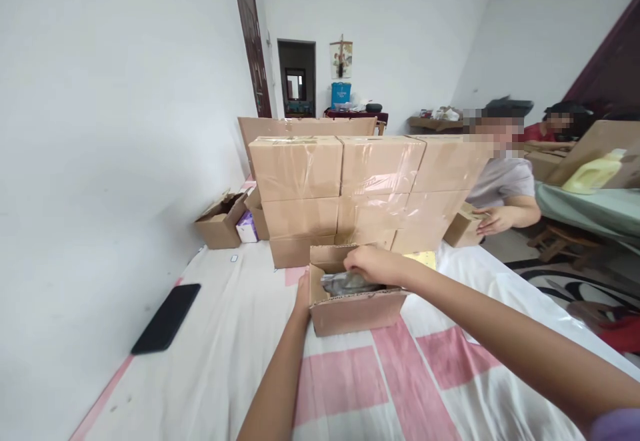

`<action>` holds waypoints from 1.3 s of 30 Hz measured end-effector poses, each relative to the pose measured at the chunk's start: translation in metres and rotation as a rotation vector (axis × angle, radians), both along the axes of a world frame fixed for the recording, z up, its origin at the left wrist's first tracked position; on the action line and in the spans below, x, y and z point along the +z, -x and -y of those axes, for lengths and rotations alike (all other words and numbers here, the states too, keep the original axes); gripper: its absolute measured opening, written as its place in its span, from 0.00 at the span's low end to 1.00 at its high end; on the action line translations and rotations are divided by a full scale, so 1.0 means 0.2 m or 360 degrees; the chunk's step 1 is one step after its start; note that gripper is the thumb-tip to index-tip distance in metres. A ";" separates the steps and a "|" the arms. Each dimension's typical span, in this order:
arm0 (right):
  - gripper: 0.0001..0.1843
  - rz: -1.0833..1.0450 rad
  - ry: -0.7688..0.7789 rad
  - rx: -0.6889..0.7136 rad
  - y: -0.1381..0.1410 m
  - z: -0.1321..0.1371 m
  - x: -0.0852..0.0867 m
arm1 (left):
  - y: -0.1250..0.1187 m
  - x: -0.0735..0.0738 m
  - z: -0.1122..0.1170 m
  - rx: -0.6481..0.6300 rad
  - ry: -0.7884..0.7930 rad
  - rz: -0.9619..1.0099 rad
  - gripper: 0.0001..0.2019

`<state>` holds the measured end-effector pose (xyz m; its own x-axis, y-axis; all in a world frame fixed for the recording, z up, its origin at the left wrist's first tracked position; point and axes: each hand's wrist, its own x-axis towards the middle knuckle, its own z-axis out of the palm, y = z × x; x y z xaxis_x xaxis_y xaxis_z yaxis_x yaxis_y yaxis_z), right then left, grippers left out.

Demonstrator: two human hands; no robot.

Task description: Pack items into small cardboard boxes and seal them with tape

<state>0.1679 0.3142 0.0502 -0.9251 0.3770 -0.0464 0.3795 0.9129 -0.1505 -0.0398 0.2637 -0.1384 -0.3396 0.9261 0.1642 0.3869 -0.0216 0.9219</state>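
A small cardboard box [357, 315] with its top flaps up sits on the cloth in front of me. Inside lies a grey bundle in clear plastic [347, 283]; its kind cannot be made out. My left hand [301, 292] holds the box by its left side, its fingers partly hidden along the wall. From the right, my right hand [373, 265] reaches over the box's edge, fingers curled down and closed on the bundle's upper end. The fingertips are partly hidden.
Behind the box stands a wall of taped cartons [300, 171]. A black phone [167, 318] lies at left, near an opened carton [220, 227] and a purple-white pack [247, 227]. At right, a person's hand [495, 219] holds another small box [463, 225].
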 end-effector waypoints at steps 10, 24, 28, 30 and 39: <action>0.10 0.0134 -0.0010 -0.0006 0.06 0.03 -0.02 | -0.01 0.11 0.04 0.0122 -0.0262 0.0090 0.32; 0.11 0.0069 0.0016 -0.0161 0.06 0.04 -0.03 | 0.17 0.53 0.24 -0.0865 -0.0583 -0.0708 0.45; 0.09 0.0072 0.0001 -0.0150 0.04 0.06 -0.03 | 0.13 0.55 0.28 -0.1018 -0.0425 -0.1115 0.38; 0.08 0.0116 0.0004 -0.0097 0.04 0.06 -0.03 | 0.13 0.57 0.27 -0.1115 -0.0332 -0.1466 0.25; 0.11 0.0138 -0.0042 -0.0148 0.02 0.02 -0.07 | 0.17 0.61 0.26 -0.1096 -0.0619 -0.2027 0.17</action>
